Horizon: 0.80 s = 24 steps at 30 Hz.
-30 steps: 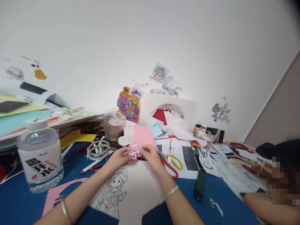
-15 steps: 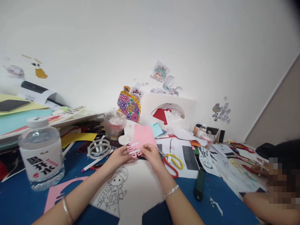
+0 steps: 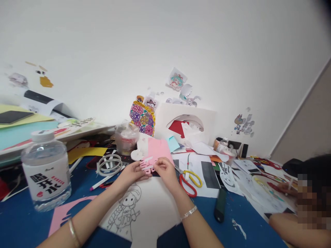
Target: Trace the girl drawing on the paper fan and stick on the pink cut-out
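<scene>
Pinching cut pink paper [image 3: 148,165] with left hand [image 3: 131,174] and right hand [image 3: 167,172], near far edge of drawing sheet [image 3: 155,199]; seemingly adjusting it carefully, so probably needing light, steady pressure next.

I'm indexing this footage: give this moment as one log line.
left hand: holds slotted pink paper cutout | right hand: holds same cutout | nearby: red-and-yellow-handled metal scissors

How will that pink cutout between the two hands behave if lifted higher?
The pink cutout looks like thin paper, so probably very light. Its narrow strips and gaps suggest it may flop, and could tear if tugged.
</scene>
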Available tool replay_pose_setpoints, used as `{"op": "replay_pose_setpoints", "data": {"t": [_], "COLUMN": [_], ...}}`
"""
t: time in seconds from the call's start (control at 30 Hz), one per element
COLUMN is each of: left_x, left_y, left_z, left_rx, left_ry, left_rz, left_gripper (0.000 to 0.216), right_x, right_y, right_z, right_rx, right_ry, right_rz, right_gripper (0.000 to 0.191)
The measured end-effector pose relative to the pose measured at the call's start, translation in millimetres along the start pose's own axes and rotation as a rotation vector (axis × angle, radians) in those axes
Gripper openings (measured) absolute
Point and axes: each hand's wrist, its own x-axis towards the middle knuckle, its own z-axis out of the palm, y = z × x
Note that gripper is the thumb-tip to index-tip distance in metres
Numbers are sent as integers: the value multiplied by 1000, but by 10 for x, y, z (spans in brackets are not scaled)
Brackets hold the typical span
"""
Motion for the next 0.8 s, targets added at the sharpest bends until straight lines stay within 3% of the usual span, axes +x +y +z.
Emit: {"op": "replay_pose_setpoints", "data": {"t": [0.17,0.37,0.63,0.8], "left_x": [7,-33,-153,-125], "left_y": [13,54,157,164], "left_z": [-2,8,124,94], "left_rx": [-22,-62,-75,83], "left_ry": [12,18,44,47], "left_rz": [-20,13,148,149], "left_gripper": [54,53,90,53], "right_x": [-68,-158,-230,-251], "right_y": [-103,-134,-186,-216], "right_z": [-1,-4,27,68], "right_rx": [-164,-511,-631,-631], "right_ry": [57,74,89,51], "right_rz": [-240,-670,-868,-916], "right_gripper": [6,7,10,13]}}
